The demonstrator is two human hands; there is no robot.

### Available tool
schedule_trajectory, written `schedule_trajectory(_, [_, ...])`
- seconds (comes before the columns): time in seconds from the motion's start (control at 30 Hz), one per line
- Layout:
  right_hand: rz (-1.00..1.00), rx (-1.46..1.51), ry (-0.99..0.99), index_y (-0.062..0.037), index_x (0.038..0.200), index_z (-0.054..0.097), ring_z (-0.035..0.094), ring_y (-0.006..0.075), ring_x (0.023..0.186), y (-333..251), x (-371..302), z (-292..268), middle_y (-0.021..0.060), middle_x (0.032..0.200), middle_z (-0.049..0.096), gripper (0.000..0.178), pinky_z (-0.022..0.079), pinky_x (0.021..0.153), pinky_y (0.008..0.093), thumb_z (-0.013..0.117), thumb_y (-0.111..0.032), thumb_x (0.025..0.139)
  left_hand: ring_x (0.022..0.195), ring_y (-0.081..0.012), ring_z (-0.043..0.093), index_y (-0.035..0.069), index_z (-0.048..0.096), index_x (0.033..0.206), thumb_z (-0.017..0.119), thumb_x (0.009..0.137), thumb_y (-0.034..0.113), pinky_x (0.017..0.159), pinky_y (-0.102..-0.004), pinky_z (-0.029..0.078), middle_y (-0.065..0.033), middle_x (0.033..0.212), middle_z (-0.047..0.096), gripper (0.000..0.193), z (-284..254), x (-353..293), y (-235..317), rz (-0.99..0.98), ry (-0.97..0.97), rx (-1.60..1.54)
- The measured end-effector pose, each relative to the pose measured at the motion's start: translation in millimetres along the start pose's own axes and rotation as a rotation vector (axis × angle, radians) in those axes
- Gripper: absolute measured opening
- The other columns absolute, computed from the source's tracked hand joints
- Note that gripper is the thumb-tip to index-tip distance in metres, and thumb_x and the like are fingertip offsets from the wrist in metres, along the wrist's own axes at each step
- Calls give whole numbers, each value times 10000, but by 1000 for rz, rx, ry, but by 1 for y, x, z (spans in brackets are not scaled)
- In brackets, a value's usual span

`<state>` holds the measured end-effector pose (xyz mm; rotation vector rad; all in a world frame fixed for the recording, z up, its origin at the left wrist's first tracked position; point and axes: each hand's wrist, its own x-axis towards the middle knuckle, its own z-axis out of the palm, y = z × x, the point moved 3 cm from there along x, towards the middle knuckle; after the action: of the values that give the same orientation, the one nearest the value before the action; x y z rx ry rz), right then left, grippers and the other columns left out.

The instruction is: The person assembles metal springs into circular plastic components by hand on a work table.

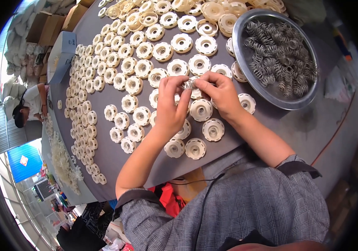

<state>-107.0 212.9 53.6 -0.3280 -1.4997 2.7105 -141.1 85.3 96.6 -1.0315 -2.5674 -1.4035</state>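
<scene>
My left hand and my right hand meet over the middle of the table, fingertips pinched together. Between them is a metal coil spring, partly covered by the fingers. Just below the fingers lies a cream plastic ring, largely hidden by my hands. Many similar round cream parts with notched rims surround the hands. Several of them, such as the ring part near my right wrist, have a coil spring standing in the centre. To the right, a round metal tray holds a heap of loose coil springs.
The grey table carries rows of cream parts out to its far left, with a pile of them at the far edge. A blue-grey box stands at the left. Another person works at a neighbouring table with translucent pieces.
</scene>
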Motion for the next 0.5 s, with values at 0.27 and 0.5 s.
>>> schedule_trajectory(0.27, [-23,-42,101,-39,748,564,408,5,544,11,-4,0,-44,623,493,180,310,446,159,572,-199,831,671,-35,429,45,482,1011,438,896,124,560,-180,378,-4,802,454,146,28,-6,-16,-512,75,-851])
schedule_trajectory(0.5, [416,550,-97,-73,778,560,447,35,516,11,-17,9,-26,634,504,163,336,411,156,562,-224,838,857,-97,521,13,474,1066,559,775,-43,757,-220,434,-54,951,529,308,19,-15,2,-362,52,-984])
